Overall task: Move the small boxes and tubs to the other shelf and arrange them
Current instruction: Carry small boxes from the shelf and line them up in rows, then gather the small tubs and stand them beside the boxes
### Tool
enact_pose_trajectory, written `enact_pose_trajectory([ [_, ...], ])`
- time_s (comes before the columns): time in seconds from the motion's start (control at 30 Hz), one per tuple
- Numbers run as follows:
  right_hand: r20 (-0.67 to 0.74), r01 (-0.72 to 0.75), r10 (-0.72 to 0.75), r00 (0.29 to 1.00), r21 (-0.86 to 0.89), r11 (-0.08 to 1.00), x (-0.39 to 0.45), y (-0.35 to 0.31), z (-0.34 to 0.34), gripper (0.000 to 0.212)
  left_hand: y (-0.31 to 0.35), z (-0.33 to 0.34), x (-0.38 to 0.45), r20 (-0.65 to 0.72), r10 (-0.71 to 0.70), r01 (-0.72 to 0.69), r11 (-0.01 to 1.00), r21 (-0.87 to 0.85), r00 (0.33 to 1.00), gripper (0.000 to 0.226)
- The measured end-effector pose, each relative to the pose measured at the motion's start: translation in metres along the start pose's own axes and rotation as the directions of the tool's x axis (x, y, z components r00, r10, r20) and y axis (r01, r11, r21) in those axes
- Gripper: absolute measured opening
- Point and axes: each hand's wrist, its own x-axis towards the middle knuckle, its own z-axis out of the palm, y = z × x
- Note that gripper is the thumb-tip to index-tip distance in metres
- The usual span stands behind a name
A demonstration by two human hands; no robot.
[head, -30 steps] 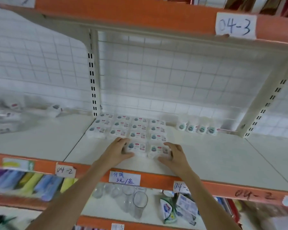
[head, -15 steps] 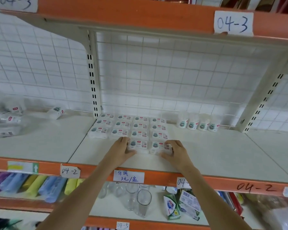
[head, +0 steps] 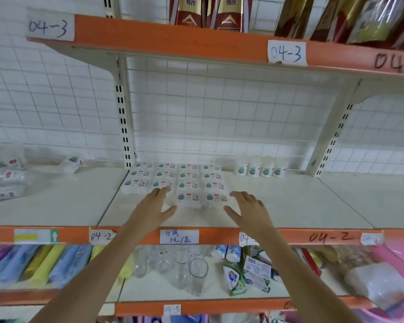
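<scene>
Both hands reach over the orange front edge of the middle shelf (head: 278,206), palms down, fingers straight and slightly spread. The left hand (head: 155,207) has an open grip and holds nothing; its fingertips lie at the near left edge of the block of small boxes (head: 175,183), and whether they touch a box cannot be told. The right hand (head: 248,208) is likewise open with nothing in its grip, fingers just beside the near right corner of the same block. Between the two hands sit the two nearest boxes, side by side at the front of the block. Beyond the fingertips the boxes lie flat in neat rows, labels up, running back to the wire-grid wall. Further back and to the right of the right hand, four small tubs (head: 260,169) stand upright in a row against the grid. Far off to the left of the left hand, past the slotted upright (head: 124,127), a single box (head: 71,163) lies tilted, and a loose heap of wrapped packs (head: 6,178) lies blurred at the edge. Below the arms, clear drinking glasses (head: 189,271) stand on the lower shelf.
</scene>
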Motion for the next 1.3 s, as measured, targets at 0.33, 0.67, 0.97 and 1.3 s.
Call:
enact_pose_trajectory([
  [0.33, -0.061, 0.118, -0.126, 0.99, -0.114, 0.986, -0.112, 0.003, -0.033, 0.032, 0.027, -0.034, -0.121, -0.128, 0.182, -0.109, 0.892, 0.438, 0.975, 0.044],
  [0.67, 0.111, 0.324, -0.327, 0.939, 0.042, 0.945, -0.181, -0.076, -0.01, 0.04, 0.006, -0.054, -0.306, -0.109, -0.205, 0.231, 0.907, 0.353, 0.973, 0.037],
  [0.97, 0.18, 0.616, -0.655, 0.734, 0.231, 0.753, -0.17, -0.237, 0.02, 0.048, -0.052, -0.141, -0.443, -0.356, -0.558, 0.649, 0.725, 0.229, 0.749, 0.039],
  [1.3, 0.148, 0.656, -0.724, 0.673, 0.332, 0.678, -0.109, -0.412, 0.054, 0.052, -0.178, -0.232, -0.471, -0.486, -0.562, 0.713, 0.67, 0.208, 0.67, 0.031],
])
